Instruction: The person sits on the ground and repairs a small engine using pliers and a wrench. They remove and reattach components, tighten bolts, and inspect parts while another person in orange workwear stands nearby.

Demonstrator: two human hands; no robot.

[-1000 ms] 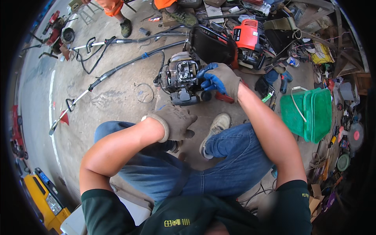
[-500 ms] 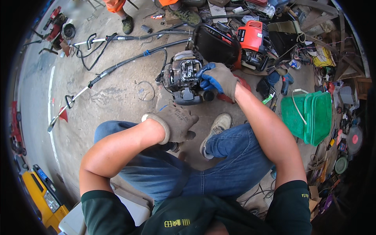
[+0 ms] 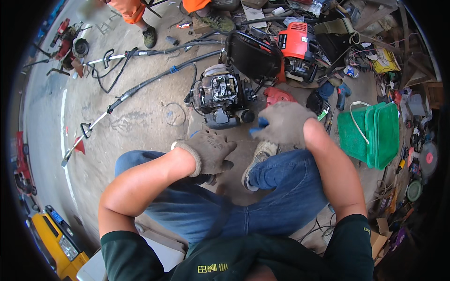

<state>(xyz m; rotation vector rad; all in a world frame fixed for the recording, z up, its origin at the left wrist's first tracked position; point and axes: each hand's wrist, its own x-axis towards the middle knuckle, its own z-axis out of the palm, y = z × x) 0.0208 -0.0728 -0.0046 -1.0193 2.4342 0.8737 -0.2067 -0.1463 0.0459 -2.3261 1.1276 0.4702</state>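
Observation:
A small engine (image 3: 204,91) sits on the concrete in front of me, its top uncovered so that metal parts and a toothed gear show. My right hand (image 3: 287,122), in a grey glove with blue fingertips, is off the engine, to its lower right above my shoe. It is blurred and its fingers are mostly hidden, so I cannot see whether it holds anything. Over my left knee hangs my left hand (image 3: 208,150), gloved in grey, fingers loosely apart with nothing visible in them. Just beyond the right hand lies a red plastic cover (image 3: 277,95).
A green bucket (image 3: 368,136) stands at the right, near a cordless drill (image 3: 343,96). Behind the engine are a black backpack frame (image 3: 251,56) and a red-cased engine (image 3: 296,44). Long-shafted tools (image 3: 119,99) lie at the left. Another person's shoe (image 3: 149,37) shows at the top.
My right hand has drawn back from the engine's top, toward me and to the right, uncovering the gear and the red cover. My left hand has hardly moved. The view has shifted slightly.

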